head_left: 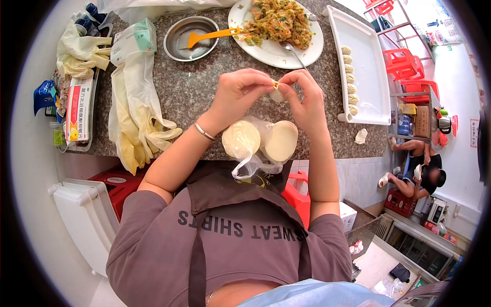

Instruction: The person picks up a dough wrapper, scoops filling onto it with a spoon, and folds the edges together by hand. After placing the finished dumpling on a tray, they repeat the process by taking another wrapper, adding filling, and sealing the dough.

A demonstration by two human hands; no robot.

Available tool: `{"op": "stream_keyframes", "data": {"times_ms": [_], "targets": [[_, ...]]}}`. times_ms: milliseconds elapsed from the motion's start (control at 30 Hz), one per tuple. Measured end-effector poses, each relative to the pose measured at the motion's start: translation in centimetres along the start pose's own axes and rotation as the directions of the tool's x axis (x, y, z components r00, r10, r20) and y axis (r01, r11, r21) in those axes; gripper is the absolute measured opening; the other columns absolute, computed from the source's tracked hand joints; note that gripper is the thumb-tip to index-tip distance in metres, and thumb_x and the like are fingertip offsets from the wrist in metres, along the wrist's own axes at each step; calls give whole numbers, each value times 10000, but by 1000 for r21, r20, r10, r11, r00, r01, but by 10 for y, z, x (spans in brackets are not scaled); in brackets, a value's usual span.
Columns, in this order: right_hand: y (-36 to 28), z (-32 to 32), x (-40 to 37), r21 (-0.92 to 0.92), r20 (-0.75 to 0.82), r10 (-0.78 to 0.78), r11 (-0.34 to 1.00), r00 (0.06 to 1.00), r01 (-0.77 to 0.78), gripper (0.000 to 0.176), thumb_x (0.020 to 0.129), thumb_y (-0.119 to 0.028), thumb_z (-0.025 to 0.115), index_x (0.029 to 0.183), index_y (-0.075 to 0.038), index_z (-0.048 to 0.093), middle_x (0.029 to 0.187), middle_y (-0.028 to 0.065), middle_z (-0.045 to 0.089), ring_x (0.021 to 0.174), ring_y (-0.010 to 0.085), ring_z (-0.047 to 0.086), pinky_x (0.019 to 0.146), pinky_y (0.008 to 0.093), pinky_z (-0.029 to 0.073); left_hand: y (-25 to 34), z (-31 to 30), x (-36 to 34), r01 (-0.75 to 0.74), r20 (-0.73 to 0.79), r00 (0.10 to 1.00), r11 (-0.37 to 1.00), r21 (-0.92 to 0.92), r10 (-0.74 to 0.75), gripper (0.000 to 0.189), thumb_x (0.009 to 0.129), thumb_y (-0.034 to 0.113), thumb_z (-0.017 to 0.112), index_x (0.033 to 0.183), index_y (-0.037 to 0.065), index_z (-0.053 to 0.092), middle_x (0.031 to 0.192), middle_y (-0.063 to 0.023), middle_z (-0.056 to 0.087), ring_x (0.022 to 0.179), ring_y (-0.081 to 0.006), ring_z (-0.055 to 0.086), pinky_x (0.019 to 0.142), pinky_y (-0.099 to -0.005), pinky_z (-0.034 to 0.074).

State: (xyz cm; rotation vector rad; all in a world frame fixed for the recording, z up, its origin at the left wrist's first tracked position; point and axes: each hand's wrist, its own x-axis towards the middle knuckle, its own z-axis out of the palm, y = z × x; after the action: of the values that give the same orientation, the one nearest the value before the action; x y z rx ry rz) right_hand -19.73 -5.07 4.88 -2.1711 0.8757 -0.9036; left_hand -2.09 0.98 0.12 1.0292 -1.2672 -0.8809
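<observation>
Between both hands, above the near part of the counter, is a small pale dumpling (276, 94) with a bit of filling showing at its top. My left hand (244, 91) pinches its left edge with thumb and fingers. On the other edge, the fingertips of my right hand (307, 97) are closed too. Below my wrists lie two stacks of round dough wrappers (282, 141), partly in a clear plastic bag (250, 162). Beyond the hands stands a white plate (271, 60) heaped with chopped filling (276, 23), a metal spoon (292, 50) resting in it.
A white tray (367, 77) at right holds a row of finished dumplings (351, 88). Far left of the plate, a metal bowl (176, 38) contains an orange spatula (212, 36). Rubber gloves (134, 110) lie at left. A dough scrap (361, 136) sits near the right edge. Another person (422, 169) sits beyond.
</observation>
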Motion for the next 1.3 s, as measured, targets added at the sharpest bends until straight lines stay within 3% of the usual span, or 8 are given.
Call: {"op": "stream_keyframes", "data": {"times_ms": [333,400,433,500,667,800,1067,1300], "targets": [[2,13,-2,-94,-98,-62,994,993,53,63,864,-83,663,863,-24,639,856,101,648,827,289,620,749,386,484,0,4,1,76,-41,996,992,-104,-80,102,865,2,703,963,-7,673,994,-81,669,905,-121,656,789,-266,570],[3,20,-1,-66,-142,-56,997,988,47,62,868,-82,658,864,-23,638,855,103,647,824,291,619,749,385,482,0,7,4,177,-15,978,869,-461,-207,99,910,55,671,999,30,634,989,-60,664,920,-116,649,819,-304,584],[3,22,-1,-36,-184,-48,998,982,41,62,872,-81,654,866,-22,638,855,105,645,821,292,617,750,383,481,-2,5,4,174,-16,979,870,-461,-205,99,910,55,671,999,30,634,989,-60,664,920,-116,649,819,-304,584],[0,23,1,6,-170,-6,1000,985,7,62,872,-78,654,871,-19,636,852,105,641,818,290,615,750,379,479,-8,-1,3,389,192,911,599,-700,-366,87,949,112,635,1017,62,611,982,-41,660,932,-113,643,849,-341,592],[0,23,5,94,-123,67,994,990,-55,68,872,-69,657,877,-8,628,841,106,629,808,275,612,745,365,475,-8,-3,3,402,192,905,620,-674,-379,88,961,139,624,1005,63,613,980,-22,655,926,-108,645,864,-348,592],[1,23,6,38,-120,3,999,993,2,76,871,-76,663,885,-9,631,839,105,627,807,266,613,742,360,474,-10,-1,2,387,174,913,648,-656,-368,112,931,141,670,1002,65,630,974,-19,665,913,-104,643,787,-290,566],[0,28,4,-51,-132,-77,996,988,71,81,868,-84,670,871,-8,640,849,106,647,807,265,620,745,358,475,-6,1,1,317,77,936,727,-608,-344,140,923,129,672,1032,58,623,996,-19,663,922,-85,626,790,-257,531],[-1,23,4,56,-135,65,997,989,-58,62,850,-61,676,856,-10,642,831,105,648,796,269,622,754,358,478,-3,-6,3,309,178,951,833,-460,-255,210,953,104,618,1152,36,609,1105,-24,648,968,-94,621,853,-255,525]]}}
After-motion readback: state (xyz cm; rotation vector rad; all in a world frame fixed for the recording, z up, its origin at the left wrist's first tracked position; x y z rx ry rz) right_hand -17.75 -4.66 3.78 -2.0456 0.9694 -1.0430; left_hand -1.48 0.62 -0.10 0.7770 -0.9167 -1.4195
